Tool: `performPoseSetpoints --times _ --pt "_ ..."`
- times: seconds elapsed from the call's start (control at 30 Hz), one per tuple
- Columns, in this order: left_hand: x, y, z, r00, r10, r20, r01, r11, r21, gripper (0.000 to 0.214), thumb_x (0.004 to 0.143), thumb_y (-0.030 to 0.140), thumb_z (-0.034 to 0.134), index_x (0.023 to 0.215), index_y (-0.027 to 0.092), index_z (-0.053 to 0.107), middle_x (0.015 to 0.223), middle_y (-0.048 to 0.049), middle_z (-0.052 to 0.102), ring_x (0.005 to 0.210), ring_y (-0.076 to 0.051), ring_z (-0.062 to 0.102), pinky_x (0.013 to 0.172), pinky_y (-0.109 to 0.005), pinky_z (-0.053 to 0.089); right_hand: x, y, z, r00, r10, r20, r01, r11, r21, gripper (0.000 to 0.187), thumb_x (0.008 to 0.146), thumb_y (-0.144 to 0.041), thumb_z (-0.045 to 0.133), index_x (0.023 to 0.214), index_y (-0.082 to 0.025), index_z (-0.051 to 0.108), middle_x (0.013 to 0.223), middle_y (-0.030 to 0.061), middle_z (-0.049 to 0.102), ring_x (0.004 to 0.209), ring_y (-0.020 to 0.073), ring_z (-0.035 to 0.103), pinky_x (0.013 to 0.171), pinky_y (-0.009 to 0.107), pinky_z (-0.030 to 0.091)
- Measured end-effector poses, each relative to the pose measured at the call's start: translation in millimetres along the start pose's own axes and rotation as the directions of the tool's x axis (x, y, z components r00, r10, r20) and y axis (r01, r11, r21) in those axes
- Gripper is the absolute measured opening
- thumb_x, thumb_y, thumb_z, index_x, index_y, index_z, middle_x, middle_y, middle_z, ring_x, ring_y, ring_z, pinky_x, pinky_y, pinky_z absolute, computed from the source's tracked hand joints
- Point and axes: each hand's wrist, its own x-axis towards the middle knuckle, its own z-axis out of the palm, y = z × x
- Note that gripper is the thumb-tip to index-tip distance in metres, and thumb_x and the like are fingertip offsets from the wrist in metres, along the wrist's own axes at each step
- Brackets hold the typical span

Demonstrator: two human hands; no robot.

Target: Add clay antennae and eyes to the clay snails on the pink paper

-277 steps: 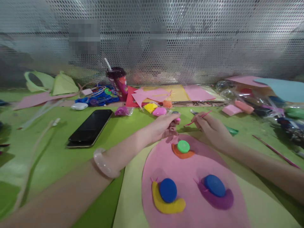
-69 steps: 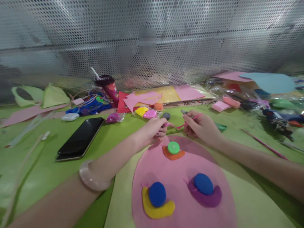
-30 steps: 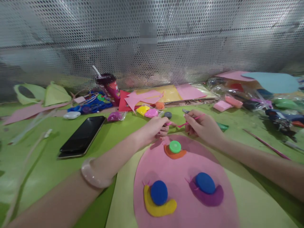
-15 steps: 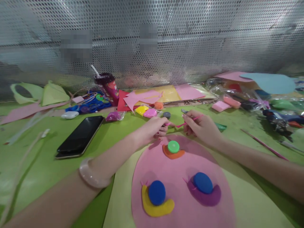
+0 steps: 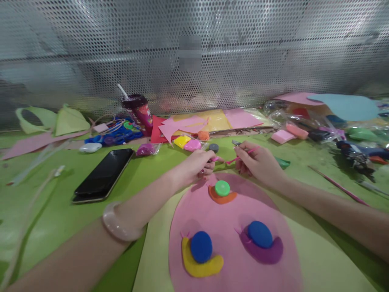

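Observation:
My left hand is closed in a pinch on a small pink clay piece just beyond the top of a pink paper oval. My right hand is closed on a thin pink stick whose tip points at that piece. On the oval sit three clay snails: an orange one with a green cap, a yellow one with a blue cap, and a purple one with a blue cap.
A black phone lies to the left on the green table. Clay lumps, a red cup with a straw, coloured paper sheets and bagged supplies line the back, under a perforated metal wall. A pink stick lies at right.
Both hands stay together at the top of the oval, holding the pink piece and the stick. Only the camera has shifted slightly.

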Motion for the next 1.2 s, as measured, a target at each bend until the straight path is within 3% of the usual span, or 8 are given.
performPoseSetpoints --times 0.67,1.2 --pt "0.9 -0.5 1.0 1.0 0.002 -0.003 -0.002 1.0 -0.015 0.009 0.079 0.018 0.044 0.077 0.015 0.051 0.045 0.0108 0.022 0.034 -0.003 0.013 0.033 -0.019 0.014 0.0 -1.9 0.4 1.0 0.015 0.018 -0.016 0.998 0.053 0.034 0.083 -0.05 0.049 0.069 -0.02 0.045 0.05 -0.0014 0.059 0.038 0.0085 0.051 0.036 0.017 0.038" --pt "0.1 -0.5 0.8 1.0 -0.004 -0.005 0.004 1.0 -0.025 0.01 0.08 0.018 0.044 0.082 0.014 0.053 0.045 0.0112 0.021 0.034 -0.004 0.014 0.034 -0.02 0.013 0.2 -1.9 -0.1 1.0 0.018 0.02 -0.019 0.999 0.048 0.034 0.083 -0.051 0.05 0.068 -0.021 0.045 0.049 -0.0024 0.058 0.036 0.0081 0.048 0.035 0.018 0.036"
